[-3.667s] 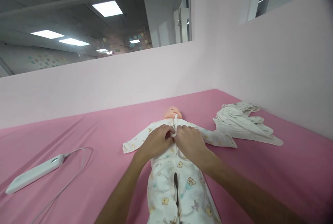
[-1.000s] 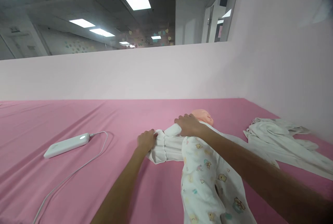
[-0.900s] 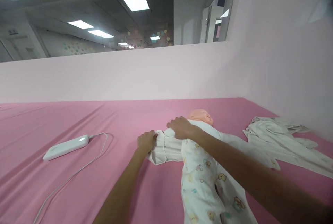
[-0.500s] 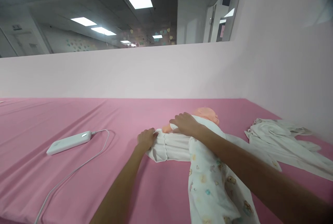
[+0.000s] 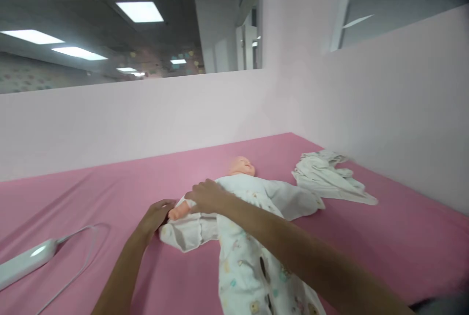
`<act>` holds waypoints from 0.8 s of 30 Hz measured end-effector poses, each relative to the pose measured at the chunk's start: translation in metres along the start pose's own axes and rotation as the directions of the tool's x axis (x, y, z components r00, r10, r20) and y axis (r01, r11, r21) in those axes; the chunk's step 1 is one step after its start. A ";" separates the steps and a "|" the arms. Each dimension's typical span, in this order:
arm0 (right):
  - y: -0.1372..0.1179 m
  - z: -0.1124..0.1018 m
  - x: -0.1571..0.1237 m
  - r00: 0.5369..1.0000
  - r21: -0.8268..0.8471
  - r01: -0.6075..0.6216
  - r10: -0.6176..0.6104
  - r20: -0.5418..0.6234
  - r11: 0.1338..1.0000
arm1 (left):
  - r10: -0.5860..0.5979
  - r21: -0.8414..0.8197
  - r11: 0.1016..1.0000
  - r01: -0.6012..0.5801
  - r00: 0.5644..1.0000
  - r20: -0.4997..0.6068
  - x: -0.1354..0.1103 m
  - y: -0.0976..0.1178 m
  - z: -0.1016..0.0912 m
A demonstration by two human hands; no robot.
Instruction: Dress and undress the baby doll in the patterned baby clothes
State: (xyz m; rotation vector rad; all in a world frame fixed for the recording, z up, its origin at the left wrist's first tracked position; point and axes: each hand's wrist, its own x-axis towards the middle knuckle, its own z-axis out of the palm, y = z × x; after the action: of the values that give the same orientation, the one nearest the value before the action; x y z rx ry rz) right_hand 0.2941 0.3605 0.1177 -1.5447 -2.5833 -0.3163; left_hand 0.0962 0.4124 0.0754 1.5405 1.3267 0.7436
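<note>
A baby doll (image 5: 242,166) lies on its back with its head toward the far wall. A white baby garment (image 5: 238,266) printed with small animals is spread under and over its body, one sleeve reaching right. My right hand (image 5: 207,197) lies across the doll's near-left side, fingers curled round its upper arm. The doll's bare forearm (image 5: 179,211) points left, over the white left sleeve (image 5: 188,232). At that sleeve's end, my left hand (image 5: 157,215) pinches the cloth beside the doll's hand; its fingertips are partly hidden.
All this lies on a pink sheet (image 5: 366,246). Crumpled white cloths (image 5: 326,176) sit at the right, near the wall. A white elongated device (image 5: 27,262) with a cable (image 5: 86,261) is at the left edge. White walls with windows border the back and right.
The view has turned right, so everything sits further left. The doll's forearm now extends further out toward my left hand, with my right hand moving along at its upper arm.
</note>
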 end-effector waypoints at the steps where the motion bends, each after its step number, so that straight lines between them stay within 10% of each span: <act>1: 0.000 -0.002 0.000 1.000 0.009 0.003 -0.003 0.001 1.000 | -0.013 -0.010 1.000 0.013 1.000 -0.003 0.002 0.001 0.000; 7: 0.046 -0.019 -0.077 0.949 0.197 -0.120 0.171 -0.265 0.973 | -0.060 0.154 0.986 0.066 0.997 -0.044 0.011 0.005 -0.004; 10: 0.094 -0.014 -0.167 0.681 0.318 -0.630 0.701 -0.213 0.709 | 0.001 0.311 0.950 0.035 0.993 -0.115 0.006 0.017 -0.007; 13: 0.132 0.005 -0.254 0.476 0.299 -0.819 0.871 -0.122 0.490 | 0.225 0.566 0.823 -0.035 0.936 -0.270 -0.007 0.048 0.013; 15: 0.143 0.021 -0.292 0.421 0.294 -0.860 0.905 -0.055 0.418 | 0.383 0.631 0.762 -0.145 0.887 -0.258 -0.020 0.079 0.045; 18: 0.145 0.038 -0.310 0.419 0.310 -0.860 0.907 -0.028 0.407 | 0.528 0.627 0.626 -0.464 0.843 0.098 -0.038 0.128 0.116; 20: 0.144 0.042 -0.305 0.436 0.329 -0.846 0.899 -0.026 0.420 | 0.549 0.585 0.460 -0.668 0.732 0.404 -0.045 0.152 0.164; 24: 0.146 0.045 -0.292 0.436 0.364 -0.840 0.900 0.014 0.402 | 0.360 0.583 0.276 -0.764 0.645 0.674 -0.040 0.170 0.229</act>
State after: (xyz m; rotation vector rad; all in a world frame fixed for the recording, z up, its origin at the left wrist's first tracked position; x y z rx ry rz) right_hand 0.5616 0.1882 0.0322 -2.3002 -1.2283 0.0890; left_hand 0.3583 0.3188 0.1506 2.9291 0.7062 0.0404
